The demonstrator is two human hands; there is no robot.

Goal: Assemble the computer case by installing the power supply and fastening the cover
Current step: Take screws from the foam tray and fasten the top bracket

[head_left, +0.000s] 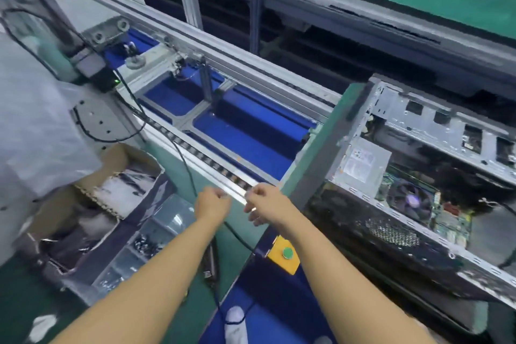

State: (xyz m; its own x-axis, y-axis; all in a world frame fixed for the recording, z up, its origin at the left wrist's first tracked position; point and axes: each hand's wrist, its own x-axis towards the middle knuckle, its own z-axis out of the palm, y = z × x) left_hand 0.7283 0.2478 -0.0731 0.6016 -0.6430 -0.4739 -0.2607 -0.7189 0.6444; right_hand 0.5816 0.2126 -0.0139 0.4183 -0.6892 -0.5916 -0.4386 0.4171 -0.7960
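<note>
Head view: a long conveyor line of grey aluminium rails (251,64) with blue panels runs from the far left toward the right. On it, at the right, lies the open grey sheet-metal computer case (446,120), its open side facing up. The grey box-shaped power supply with a white label (360,162) sits inside the case, in the corner nearest the hands, beside a green circuit board with a round black fan (410,201).

At the left, on the green worktop (174,176), stands an open brown cardboard box (117,159) holding shiny plastic bags. Just beside it is a clear plastic compartment tray (167,212) with small dark screws (145,243). A yellow box with a green push button (287,253) sits below the right forearm.

The left hand (212,204) and right hand (265,201) hover close together over the conveyor's near rail, just left of the case. The fingers of both are curled; blur hides whether they pinch anything.
</note>
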